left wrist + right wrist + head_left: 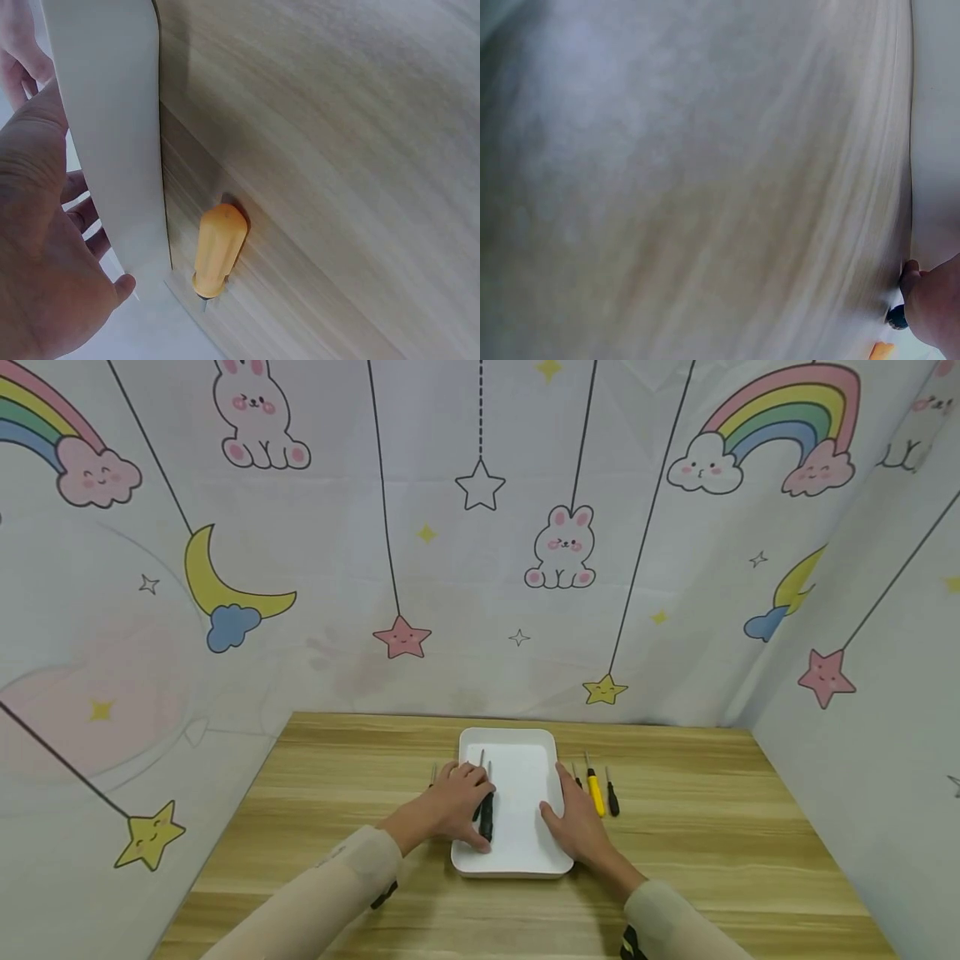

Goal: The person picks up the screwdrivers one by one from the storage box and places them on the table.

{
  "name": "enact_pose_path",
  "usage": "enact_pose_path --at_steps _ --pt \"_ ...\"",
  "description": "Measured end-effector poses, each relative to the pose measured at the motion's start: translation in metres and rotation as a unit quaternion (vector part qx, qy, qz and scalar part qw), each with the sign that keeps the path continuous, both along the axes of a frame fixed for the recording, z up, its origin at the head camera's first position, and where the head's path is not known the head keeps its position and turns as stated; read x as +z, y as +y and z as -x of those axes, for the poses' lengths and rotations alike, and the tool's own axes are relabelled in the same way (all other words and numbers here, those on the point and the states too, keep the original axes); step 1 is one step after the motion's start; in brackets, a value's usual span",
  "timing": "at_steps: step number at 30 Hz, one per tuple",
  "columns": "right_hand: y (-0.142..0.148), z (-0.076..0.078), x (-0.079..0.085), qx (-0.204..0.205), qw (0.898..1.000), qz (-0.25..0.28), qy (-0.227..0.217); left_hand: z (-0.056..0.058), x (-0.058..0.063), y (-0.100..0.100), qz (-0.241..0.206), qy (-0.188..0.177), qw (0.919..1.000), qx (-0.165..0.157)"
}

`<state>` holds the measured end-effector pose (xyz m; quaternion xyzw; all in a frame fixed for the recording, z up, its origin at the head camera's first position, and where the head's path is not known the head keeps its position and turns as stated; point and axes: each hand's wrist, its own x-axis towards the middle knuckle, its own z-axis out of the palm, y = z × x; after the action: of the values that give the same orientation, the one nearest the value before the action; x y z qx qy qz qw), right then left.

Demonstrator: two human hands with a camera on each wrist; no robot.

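A white tray [517, 860] stands on the wooden table. Two dark-handled screwdrivers [487, 818] lie side by side along its left part, shafts pointing away from me. My left hand [453, 806] reaches over the left wall, fingers and thumb spread about the handles; contact is partly hidden. Beneath this hand, outside the wall, a yellow-handled screwdriver [220, 244] lies on the table. At the right wall, my right hand [581, 827] grips the tray, thumb on the inner side and fingers along the outside. In the right wrist view, only part of that hand [934, 304] shows.
Right of the tray lie a yellow-handled screwdriver [595, 792], a black-handled one [612, 799] and a third dark one [577, 779] partly behind my hand. A white curtain [337, 568] with cartoon prints borders the table [697, 827] at the back and sides.
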<state>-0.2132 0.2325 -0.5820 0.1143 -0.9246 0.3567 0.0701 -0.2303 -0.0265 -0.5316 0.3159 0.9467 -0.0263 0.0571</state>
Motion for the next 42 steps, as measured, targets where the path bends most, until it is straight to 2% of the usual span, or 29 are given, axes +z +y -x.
enact_pose_path --at_steps 8,13,42 --pt "0.0009 0.0001 -0.0022 0.000 1.000 0.002 0.004 0.0003 -0.0007 0.0027 0.001 -0.017 0.9998 0.012" --pt "0.0011 -0.0003 -0.0021 0.004 1.000 0.005 0.013 0.0001 -0.0011 0.0024 0.002 -0.014 0.9998 0.012" --pt "0.0009 -0.0005 -0.0004 0.003 1.000 0.012 -0.003 -0.0009 0.0001 0.0025 -0.013 -0.012 0.9997 0.017"
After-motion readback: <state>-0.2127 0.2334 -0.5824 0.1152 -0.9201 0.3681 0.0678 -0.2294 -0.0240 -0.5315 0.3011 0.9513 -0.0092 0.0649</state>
